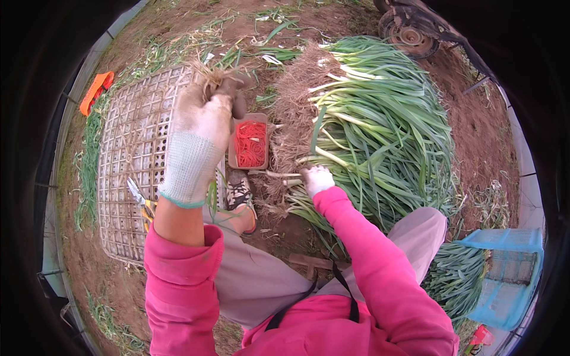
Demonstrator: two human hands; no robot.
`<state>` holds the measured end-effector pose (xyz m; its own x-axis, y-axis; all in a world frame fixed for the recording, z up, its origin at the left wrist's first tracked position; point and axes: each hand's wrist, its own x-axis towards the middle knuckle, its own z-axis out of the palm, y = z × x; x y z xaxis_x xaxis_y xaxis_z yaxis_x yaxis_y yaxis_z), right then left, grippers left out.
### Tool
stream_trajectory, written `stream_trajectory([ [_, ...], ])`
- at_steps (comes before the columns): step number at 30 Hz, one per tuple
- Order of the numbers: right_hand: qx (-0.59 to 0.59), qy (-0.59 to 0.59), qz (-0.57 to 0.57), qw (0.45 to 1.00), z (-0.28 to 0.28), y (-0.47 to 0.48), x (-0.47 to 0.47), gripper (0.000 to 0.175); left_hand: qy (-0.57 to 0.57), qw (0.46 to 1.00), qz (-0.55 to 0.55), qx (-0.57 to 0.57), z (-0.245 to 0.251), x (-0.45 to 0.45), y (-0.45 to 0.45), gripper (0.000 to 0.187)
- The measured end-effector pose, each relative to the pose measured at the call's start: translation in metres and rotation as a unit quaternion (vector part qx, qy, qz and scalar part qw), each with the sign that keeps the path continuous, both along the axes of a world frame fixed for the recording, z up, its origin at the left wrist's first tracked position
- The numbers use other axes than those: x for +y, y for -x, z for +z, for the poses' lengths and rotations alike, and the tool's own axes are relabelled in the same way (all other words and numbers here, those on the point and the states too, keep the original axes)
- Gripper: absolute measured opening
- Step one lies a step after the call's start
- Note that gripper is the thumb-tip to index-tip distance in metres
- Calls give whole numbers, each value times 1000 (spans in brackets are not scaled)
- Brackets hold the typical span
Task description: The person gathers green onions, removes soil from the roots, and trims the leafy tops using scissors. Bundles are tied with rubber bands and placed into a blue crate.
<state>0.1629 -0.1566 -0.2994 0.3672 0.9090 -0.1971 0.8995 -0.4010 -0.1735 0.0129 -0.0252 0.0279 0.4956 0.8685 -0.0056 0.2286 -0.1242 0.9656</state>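
My left hand [205, 113], in a soiled white knit glove, is raised over the upturned plastic crate [129, 129], its fingers closed round a clump of dry roots [209, 75]. Green leaves hang down below that wrist. My right hand [318, 179], gloved too, has its fingers on a leek stalk [278, 174] at the near left side of a large heap of leeks [383, 120]. The heap's roots point left, its leaves right. Between crate and heap stands a small tub [248, 116] of red ties [250, 142]. Yellow-handled scissors [141, 201] lie on the crate.
A blue plastic crate [507, 285] lies at the lower right beside more leeks [458, 271]. A muddy wheel [409, 38] is at the top right. An orange object [95, 93] lies beyond the crate on the left. Leaf scraps litter the soil. My shoe [239, 193] is near the tub.
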Motion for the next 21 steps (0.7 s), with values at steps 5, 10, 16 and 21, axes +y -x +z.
stream_trajectory([
  [5, 261, -452, -156, 839, 83, 5, -3, 21, 141, 974, 8, -175, -24, -5, -6, 39],
  [10, 311, -519, -105, 789, 183, 33, -3, 23, 224, 938, -54, -260, -52, -16, -6, 57],
  [16, 410, -486, -35, 771, 181, 69, -11, 21, 165, 913, -150, -343, -33, -14, -8, 28],
  [21, 441, -308, -84, 839, 106, 113, -32, 31, -20, 931, 207, -301, 11, 26, 16, 27],
])
